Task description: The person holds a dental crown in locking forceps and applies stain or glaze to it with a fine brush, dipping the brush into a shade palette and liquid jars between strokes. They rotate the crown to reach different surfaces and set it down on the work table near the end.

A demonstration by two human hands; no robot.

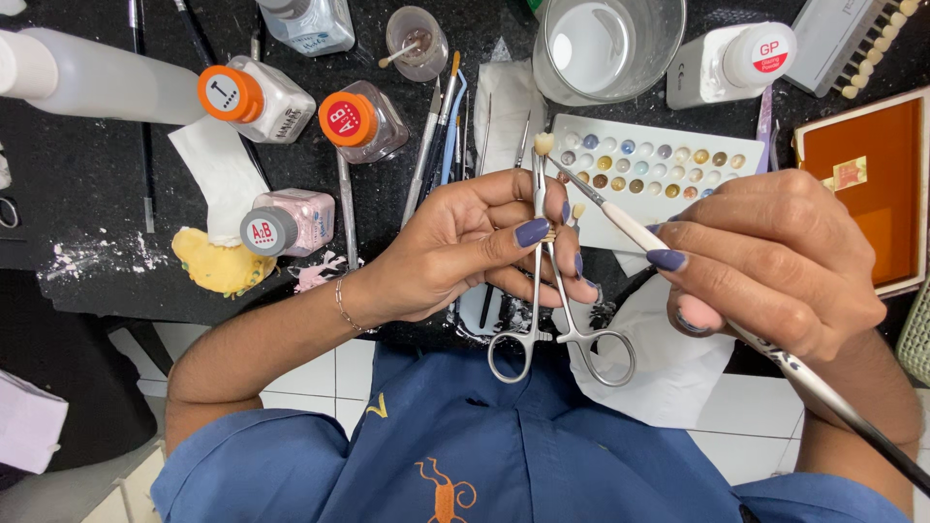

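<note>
Fingers of left hand point(465, 242) grip forceps point(542, 291) (tooth point(543, 143) clamped), right hand point(775, 257) pinching brush point(620, 221) over palette point(717, 194).

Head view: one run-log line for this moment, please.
left hand: holds forceps clamping tooth crown | right hand: holds brush, tip at crown | glaze palette behind

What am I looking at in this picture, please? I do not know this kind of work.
One camera on the person's head looks down at two bare hands over a black worktop. The left hand holds silver scissor-handled forceps that clamp a small cream tooth-shaped piece. The right hand holds a thin white-handled brush, its tip close to that piece. On the worktop lie a white palette with small coloured wells, two orange-capped bottles, a grey-capped jar and a clear glass beaker.
</note>
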